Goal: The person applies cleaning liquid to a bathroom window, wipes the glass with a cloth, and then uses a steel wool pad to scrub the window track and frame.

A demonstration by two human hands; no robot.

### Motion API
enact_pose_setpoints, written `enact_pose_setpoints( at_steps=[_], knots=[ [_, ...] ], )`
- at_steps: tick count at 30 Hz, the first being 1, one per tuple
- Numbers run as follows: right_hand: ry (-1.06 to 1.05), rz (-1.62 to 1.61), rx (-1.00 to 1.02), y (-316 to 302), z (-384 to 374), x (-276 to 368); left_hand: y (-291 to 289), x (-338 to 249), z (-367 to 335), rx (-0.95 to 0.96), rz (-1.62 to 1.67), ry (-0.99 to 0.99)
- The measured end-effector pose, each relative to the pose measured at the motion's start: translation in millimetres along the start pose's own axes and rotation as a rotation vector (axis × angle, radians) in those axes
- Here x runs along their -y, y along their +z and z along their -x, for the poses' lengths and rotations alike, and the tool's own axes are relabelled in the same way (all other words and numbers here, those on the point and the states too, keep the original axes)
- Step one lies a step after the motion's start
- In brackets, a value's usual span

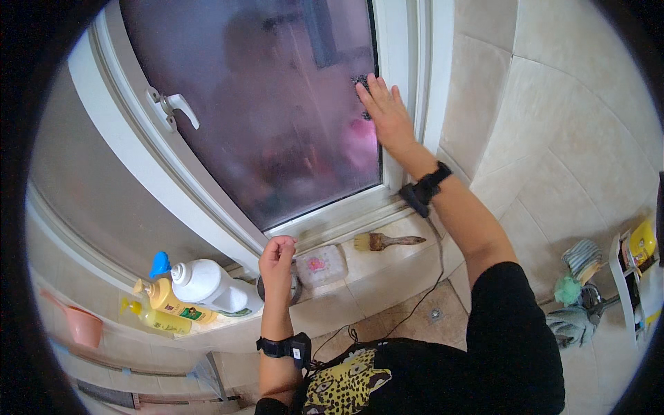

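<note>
My right hand [389, 116] is raised to the right side of the fogged window pane [277, 138], fingers stretched out and slightly apart near the glass edge. Dark speckled patches [360, 82] show beside and below its fingertips; whether they are on the glass or something under the hand, I cannot tell. My left hand [278, 259] is curled closed above the sill, with nothing visible sticking out of it. A round dark-rimmed dish [296, 291] is partly hidden behind it. Next to it lies a clear plastic box [321, 265] with something pink inside.
A brush [391, 241] with a wooden handle lies on the tiled sill [387, 277]. A white bottle [211, 282] and two yellow pump bottles [169, 299] stand at left. A white window handle [174, 109] juts out. A thin cable [422, 297] hangs by the right arm.
</note>
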State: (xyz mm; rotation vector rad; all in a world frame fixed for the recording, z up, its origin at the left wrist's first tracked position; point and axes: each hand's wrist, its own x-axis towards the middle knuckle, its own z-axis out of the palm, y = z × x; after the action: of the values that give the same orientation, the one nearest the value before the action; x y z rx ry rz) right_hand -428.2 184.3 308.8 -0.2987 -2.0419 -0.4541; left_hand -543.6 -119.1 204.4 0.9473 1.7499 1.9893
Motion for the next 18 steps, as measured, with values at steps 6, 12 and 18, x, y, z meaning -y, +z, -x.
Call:
enact_pose_setpoints(
  at_steps=[6, 12, 18],
  knots=[
    [-0.556, -0.322, 0.405, 66.6, 135.0, 9.9, 8.6, 3.5, -1.3, 0.013, 0.031, 0.008],
    [-0.394, -0.416, 0.267, 20.9, 26.4, 24.0, -27.3, 6.7, 6.2, -0.126, 0.035, 0.021],
    [-0.665, -0.639, 0.476, 71.6, 7.9, 106.8, -49.6, -10.6, 24.3, -0.194, 0.114, 0.022]
  ],
)
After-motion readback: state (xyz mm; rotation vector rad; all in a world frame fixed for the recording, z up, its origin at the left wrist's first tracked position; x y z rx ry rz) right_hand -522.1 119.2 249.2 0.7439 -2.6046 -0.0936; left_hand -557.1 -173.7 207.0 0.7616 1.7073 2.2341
